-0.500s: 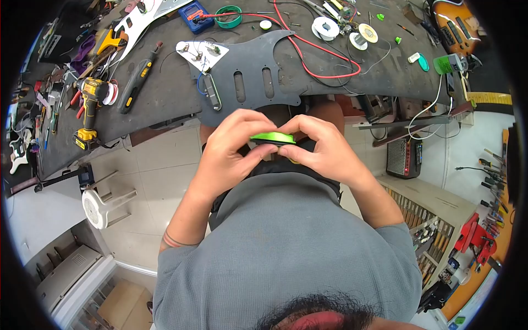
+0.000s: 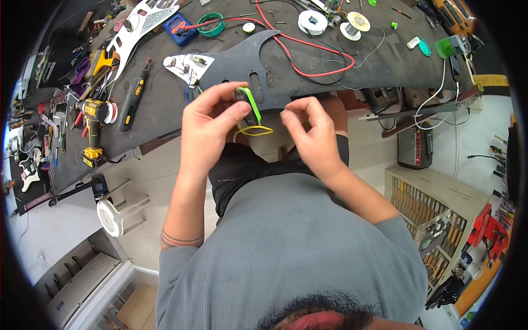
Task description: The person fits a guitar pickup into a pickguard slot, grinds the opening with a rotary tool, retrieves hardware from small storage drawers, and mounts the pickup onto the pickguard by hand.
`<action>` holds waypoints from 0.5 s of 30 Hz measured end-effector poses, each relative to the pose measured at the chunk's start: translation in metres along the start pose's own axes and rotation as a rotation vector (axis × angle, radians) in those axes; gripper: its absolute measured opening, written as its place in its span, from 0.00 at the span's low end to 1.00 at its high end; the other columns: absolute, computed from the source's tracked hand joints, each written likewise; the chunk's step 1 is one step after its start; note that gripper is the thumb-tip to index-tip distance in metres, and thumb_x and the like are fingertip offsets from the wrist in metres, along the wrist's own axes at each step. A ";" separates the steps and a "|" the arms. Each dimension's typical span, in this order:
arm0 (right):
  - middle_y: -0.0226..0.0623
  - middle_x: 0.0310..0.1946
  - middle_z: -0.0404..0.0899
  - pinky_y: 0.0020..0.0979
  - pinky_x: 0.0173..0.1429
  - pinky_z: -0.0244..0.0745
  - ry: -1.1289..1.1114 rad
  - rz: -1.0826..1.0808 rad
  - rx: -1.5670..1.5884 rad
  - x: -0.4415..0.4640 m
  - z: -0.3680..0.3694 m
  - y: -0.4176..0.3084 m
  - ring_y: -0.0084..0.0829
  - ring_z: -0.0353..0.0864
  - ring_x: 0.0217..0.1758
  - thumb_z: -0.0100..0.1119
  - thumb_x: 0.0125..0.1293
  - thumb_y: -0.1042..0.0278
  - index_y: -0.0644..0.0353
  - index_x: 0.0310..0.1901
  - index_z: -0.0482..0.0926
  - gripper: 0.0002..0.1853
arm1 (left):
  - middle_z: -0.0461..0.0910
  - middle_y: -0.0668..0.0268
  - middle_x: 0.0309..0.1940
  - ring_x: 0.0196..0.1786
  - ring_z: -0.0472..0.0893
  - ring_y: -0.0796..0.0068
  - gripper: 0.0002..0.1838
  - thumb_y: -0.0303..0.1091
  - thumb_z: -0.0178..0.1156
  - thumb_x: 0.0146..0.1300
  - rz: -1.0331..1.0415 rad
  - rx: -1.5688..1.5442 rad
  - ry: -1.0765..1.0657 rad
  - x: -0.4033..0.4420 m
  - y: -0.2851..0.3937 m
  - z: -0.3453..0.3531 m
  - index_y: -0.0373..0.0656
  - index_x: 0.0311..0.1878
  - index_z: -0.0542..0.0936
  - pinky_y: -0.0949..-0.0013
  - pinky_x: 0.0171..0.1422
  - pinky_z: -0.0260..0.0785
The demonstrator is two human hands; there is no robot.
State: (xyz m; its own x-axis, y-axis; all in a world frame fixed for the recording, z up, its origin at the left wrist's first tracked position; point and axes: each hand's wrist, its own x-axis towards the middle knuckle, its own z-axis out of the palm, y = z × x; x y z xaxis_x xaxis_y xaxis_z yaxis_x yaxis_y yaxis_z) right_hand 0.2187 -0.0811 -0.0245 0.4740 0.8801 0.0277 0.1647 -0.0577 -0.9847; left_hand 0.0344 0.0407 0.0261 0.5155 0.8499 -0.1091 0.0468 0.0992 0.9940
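In the head view my left hand [image 2: 212, 121] grips a guitar pickup [image 2: 251, 104], black with a bright green side, between thumb and fingers. The pickup is tilted, its green side turned toward my right hand. From its lower end a yellow wire [image 2: 257, 132] bends out in a loop. Apart from it, my right hand [image 2: 312, 129] is raised with fingers curled and thumb and fingertip close together; whether something thin sits between them cannot be seen. Just beyond, the dark pickguard [image 2: 234, 71] lies on the bench, with a white control section [image 2: 190, 66] carrying several parts.
A red cable [image 2: 291, 58] curves across the bench [image 2: 330, 66]. Wire spools [image 2: 312, 23], a blue multimeter [image 2: 180, 28], a green ring-shaped container [image 2: 211, 25], a rotary tool [image 2: 133, 100] and a yellow drill [image 2: 94, 124] surround the work. A white stool [image 2: 113, 217] stands at left.
My hands have moved apart. The left hand has turned the pickup from level to upright, bringing the yellow loop into view. My right hand has let go of the pickup.
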 end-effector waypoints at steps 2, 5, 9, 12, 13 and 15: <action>0.36 0.31 0.87 0.31 0.43 0.81 -0.017 0.053 -0.044 0.013 -0.008 0.041 0.28 0.89 0.36 0.70 0.80 0.62 0.64 0.46 0.84 0.12 | 0.89 0.69 0.45 0.47 0.85 0.82 0.18 0.25 0.74 0.73 -0.011 0.110 0.005 0.015 0.004 0.000 0.36 0.63 0.88 0.74 0.54 0.79; 0.34 0.24 0.85 0.33 0.37 0.79 -0.160 0.284 -0.133 0.019 -0.013 0.027 0.26 0.86 0.29 0.65 0.83 0.55 0.66 0.44 0.84 0.18 | 0.88 0.69 0.44 0.46 0.84 0.82 0.18 0.26 0.74 0.72 -0.054 0.278 0.031 0.032 0.008 0.006 0.35 0.63 0.89 0.74 0.56 0.77; 0.32 0.26 0.84 0.28 0.36 0.81 -0.280 0.394 0.324 0.021 -0.007 0.035 0.22 0.85 0.29 0.62 0.85 0.57 0.66 0.43 0.84 0.18 | 0.90 0.67 0.44 0.46 0.85 0.82 0.18 0.28 0.73 0.73 -0.114 0.462 0.027 0.046 0.012 0.015 0.35 0.63 0.89 0.73 0.55 0.78; 0.31 0.27 0.83 0.26 0.35 0.81 -0.400 0.435 0.454 0.017 -0.004 0.036 0.19 0.84 0.30 0.62 0.84 0.63 0.64 0.40 0.81 0.15 | 0.91 0.67 0.44 0.46 0.85 0.82 0.17 0.27 0.74 0.73 -0.145 0.550 0.025 0.050 0.011 0.017 0.35 0.62 0.89 0.73 0.55 0.78; 0.31 0.28 0.83 0.26 0.35 0.80 -0.449 0.443 0.454 0.015 -0.003 0.040 0.19 0.83 0.30 0.62 0.84 0.63 0.64 0.38 0.80 0.15 | 0.91 0.67 0.44 0.46 0.85 0.82 0.17 0.27 0.74 0.72 -0.166 0.569 0.029 0.049 0.013 0.018 0.35 0.62 0.89 0.73 0.55 0.78; 0.31 0.28 0.84 0.28 0.35 0.79 -0.530 0.437 0.452 0.011 0.000 0.046 0.19 0.82 0.29 0.62 0.84 0.63 0.62 0.35 0.77 0.16 | 0.91 0.67 0.44 0.46 0.85 0.82 0.16 0.27 0.74 0.72 -0.211 0.608 0.040 0.046 0.015 0.022 0.35 0.61 0.89 0.73 0.55 0.78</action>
State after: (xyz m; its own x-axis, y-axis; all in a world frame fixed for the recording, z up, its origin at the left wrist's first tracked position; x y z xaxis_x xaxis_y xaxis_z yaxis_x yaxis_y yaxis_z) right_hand 0.2314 -0.0735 -0.0699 -0.0756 0.9346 -0.3477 -0.3576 -0.3509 -0.8655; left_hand 0.0776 0.0701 0.0367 0.4101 0.8642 -0.2916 0.6265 -0.0346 0.7786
